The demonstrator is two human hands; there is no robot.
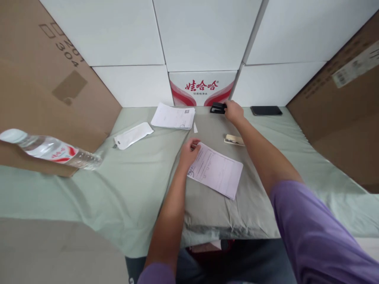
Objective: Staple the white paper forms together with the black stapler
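Observation:
My left hand (190,152) rests on the near-left corner of a printed sheet of paper (217,170), pinching its edge on the grey-green pillow (237,213). My right hand (233,111) reaches to the far side of the surface and closes on a small black stapler (217,107) by the wall. A beige stapler-like object (233,139) lies just under my right forearm. A stack of printed sheets (173,116) sits farther back on the left.
A white pouch (133,135) and a small paper scrap (195,127) lie on the pale green cloth (124,185). A black phone (265,110) lies far right. A water bottle (50,150) lies at left by cardboard (44,79). White boxes (204,39) wall the back.

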